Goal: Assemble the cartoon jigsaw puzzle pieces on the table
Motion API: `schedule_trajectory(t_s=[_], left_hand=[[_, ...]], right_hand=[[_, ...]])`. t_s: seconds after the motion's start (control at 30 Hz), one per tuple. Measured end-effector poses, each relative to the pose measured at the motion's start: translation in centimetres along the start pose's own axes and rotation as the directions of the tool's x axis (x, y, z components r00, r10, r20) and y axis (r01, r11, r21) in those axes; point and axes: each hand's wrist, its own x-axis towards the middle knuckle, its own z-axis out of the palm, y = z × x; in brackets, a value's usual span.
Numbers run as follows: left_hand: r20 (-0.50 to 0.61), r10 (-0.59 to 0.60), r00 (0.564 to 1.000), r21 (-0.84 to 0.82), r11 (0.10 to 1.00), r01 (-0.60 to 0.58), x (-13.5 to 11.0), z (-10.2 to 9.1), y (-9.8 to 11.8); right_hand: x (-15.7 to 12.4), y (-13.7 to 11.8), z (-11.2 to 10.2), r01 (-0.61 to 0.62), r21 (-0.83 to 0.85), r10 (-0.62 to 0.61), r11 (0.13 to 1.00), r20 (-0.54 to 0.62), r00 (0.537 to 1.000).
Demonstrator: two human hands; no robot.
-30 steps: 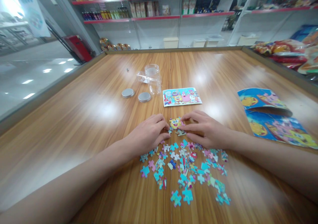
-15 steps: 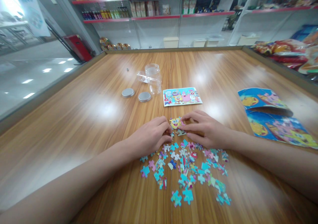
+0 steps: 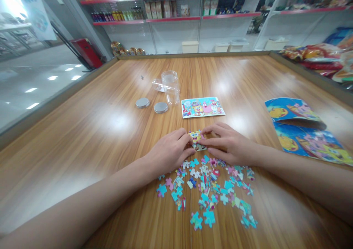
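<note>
A small joined patch of jigsaw puzzle point(image 3: 196, 136) with a yellow cartoon face lies on the wooden table between my hands. My left hand point(image 3: 176, 146) presses at its left edge, fingers bent and closed together, partly hiding that side. From the right, my right hand point(image 3: 227, 143) rests its fingertips on the patch's right edge, fingers closed on it. Many loose jigsaw pieces point(image 3: 204, 197), mostly light blue with some pink and white, are spread in front of my hands. Just beyond the patch lies a picture card point(image 3: 203, 107) with cartoon figures.
Two silver lids point(image 3: 160, 107) lie at the left, near clear plastic jars point(image 3: 170, 85), one upright and one on its side. A folded blue printed sheet point(image 3: 306, 131) lies at the right. Snack bags point(image 3: 317, 57) are past the right edge; shelves point(image 3: 171, 19) stand behind.
My left hand has shifted slightly right, bringing its fingers up against the patch. The right hand stays almost where it was.
</note>
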Motion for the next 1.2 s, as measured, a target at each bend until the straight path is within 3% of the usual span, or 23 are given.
schedule_trajectory(t_s=[0.2,0.37,0.43,1.0,1.2], left_hand=[[-0.015,0.021,1.000,0.013,1.000,-0.021,-0.12,0.07,-0.10],[-0.075,0.219,0.973,0.029,0.976,-0.218,-0.28,0.22,-0.51],[-0.089,0.247,0.965,0.035,0.969,-0.244,-0.28,0.22,-0.66],[-0.009,0.221,0.975,0.055,0.974,-0.220,-0.50,-0.23,-0.53],[-0.023,0.151,0.988,0.030,0.988,-0.150,-0.39,-0.26,-0.54]], right_hand=[[0.04,-0.03,-0.01,0.000,-0.002,0.000,1.000,0.006,1.000],[0.01,-0.04,0.10,-0.011,0.005,0.011,1.000,0.004,1.000],[-0.02,-0.01,0.15,-0.006,0.010,0.006,1.000,-0.005,1.000],[-0.07,0.09,0.18,-0.009,0.020,0.009,1.000,-0.011,1.000],[-0.11,0.14,0.19,-0.011,0.026,0.011,1.000,-0.010,1.000]])
